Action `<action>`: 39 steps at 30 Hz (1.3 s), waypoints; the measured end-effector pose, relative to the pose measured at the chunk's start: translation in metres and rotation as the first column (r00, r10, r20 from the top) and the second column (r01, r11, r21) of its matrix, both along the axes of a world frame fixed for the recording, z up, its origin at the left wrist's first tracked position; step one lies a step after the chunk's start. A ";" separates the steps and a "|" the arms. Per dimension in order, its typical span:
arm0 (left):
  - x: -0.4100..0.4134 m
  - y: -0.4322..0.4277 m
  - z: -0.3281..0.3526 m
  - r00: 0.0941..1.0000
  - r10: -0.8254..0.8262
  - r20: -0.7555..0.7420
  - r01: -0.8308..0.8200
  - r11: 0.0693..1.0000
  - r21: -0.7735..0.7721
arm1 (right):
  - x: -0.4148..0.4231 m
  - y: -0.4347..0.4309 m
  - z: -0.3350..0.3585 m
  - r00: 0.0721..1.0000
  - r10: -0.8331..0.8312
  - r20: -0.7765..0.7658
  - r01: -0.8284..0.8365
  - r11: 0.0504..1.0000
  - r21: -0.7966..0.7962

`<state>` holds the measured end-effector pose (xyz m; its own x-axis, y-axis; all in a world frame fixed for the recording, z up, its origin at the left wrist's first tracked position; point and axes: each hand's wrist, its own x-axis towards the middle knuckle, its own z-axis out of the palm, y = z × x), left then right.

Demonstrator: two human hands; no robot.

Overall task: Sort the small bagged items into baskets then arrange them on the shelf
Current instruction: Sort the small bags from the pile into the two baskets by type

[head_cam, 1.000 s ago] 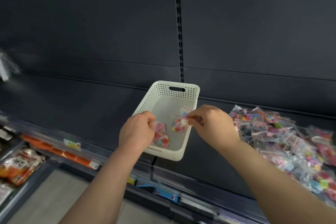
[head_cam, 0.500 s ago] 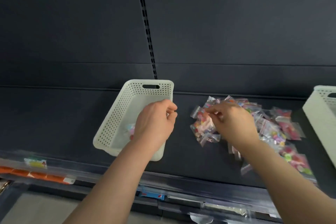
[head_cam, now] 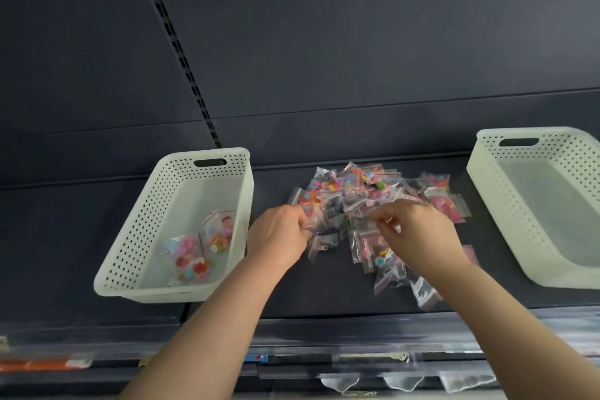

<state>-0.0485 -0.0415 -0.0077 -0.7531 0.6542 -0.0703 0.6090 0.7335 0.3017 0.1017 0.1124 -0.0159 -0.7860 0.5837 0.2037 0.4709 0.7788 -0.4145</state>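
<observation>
The pile of small zip bags [head_cam: 383, 191] lies loose on the dark shelf [head_cam: 58, 237], between two white perforated baskets, probably so each hand can feed the basket on its own side with a short reach. The left basket [head_cam: 130, 237] stands angled with its handle slot toward the back panel, and it already holds a few bags of what look like coloured buttons [head_cam: 191, 256], lying flat on its floor. The right basket [head_cam: 487, 178] shows only a bare floor, so the sorting looks to be at an early stage. Both hands are at the pile's near edge. The left hand [head_cam: 279, 234] has its fingers curled in and pinches a clear bag [head_cam: 324, 242] at the pile's left fringe, the side closest to the left basket. The right hand [head_cam: 418, 234] is knuckles-up with fingers bent, thumb and fingertips closed on a second bag [head_cam: 363, 216] in the heap (just where it grips the bag is hidden by the fingers). A fingertip pinch suits such thin, slippery film, since it lifts one bag out of overlapping neighbours without dragging the rest. Below the shelf runs a blurred price rail [head_cam: 324, 334].
</observation>
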 end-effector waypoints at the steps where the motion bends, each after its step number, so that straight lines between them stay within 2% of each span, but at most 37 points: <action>1: -0.001 -0.001 0.000 1.000 0.012 -0.004 -0.012 1.000 0.020 | 0.002 0.002 -0.001 1.000 -0.001 0.008 0.001 1.000 -0.007; 5: -0.002 0.003 0.005 0.994 0.038 0.099 -0.055 0.983 0.175 | 0.008 0.004 0.000 1.000 -0.017 0.022 0.018 0.999 -0.041; 8: 0.001 0.007 0.009 0.994 0.066 0.089 -0.084 0.975 0.205 | 0.008 0.002 0.004 1.000 0.000 -0.011 -0.001 0.999 -0.053; 11: 0.001 0.006 0.011 0.986 0.162 0.025 -0.164 0.966 0.199 | -0.003 -0.006 0.009 0.991 0.136 -0.012 -0.136 0.990 -0.027; 14: 0.001 -0.004 0.014 0.977 0.213 0.026 -0.214 0.955 0.207 | -0.027 -0.020 0.009 0.947 0.300 0.113 -0.302 0.953 -0.003; 16: 0.000 -0.011 0.015 0.976 0.209 0.054 -0.216 0.950 0.225 | -0.041 -0.030 0.004 0.917 0.355 0.185 -0.359 0.933 -0.012; 18: 0.000 -0.017 0.017 0.978 0.195 0.080 -0.209 0.942 0.263 | -0.048 -0.037 -0.003 0.917 0.354 0.182 -0.364 0.931 0.026; 22: 0.001 -0.014 0.023 0.985 0.161 0.070 -0.175 0.932 0.317 | -0.043 -0.028 0.004 0.985 0.170 0.035 -0.171 0.985 0.032; 25: 0.007 0.009 0.030 0.991 0.091 0.094 -0.120 0.920 0.374 | -0.022 -0.004 0.019 1.000 0.015 -0.024 -0.014 0.999 0.034; 28: 0.026 0.048 0.040 0.993 -0.027 0.111 -0.022 0.908 0.419 | 0.017 0.028 0.030 0.981 -0.123 -0.152 0.135 0.989 0.068; 32: 0.075 0.110 0.051 0.978 -0.184 0.101 0.122 0.889 0.441 | 0.082 0.075 0.041 0.931 -0.290 -0.222 0.314 0.946 0.081; 36: 0.131 0.170 0.057 0.949 -0.300 0.099 0.223 0.857 0.465 | 0.150 0.123 0.046 0.881 -0.445 -0.163 0.465 0.876 0.126; 39: 0.161 0.206 0.054 0.934 -0.350 0.072 0.294 0.867 0.401 | 0.184 0.150 0.041 0.864 -0.503 0.010 0.499 0.860 0.109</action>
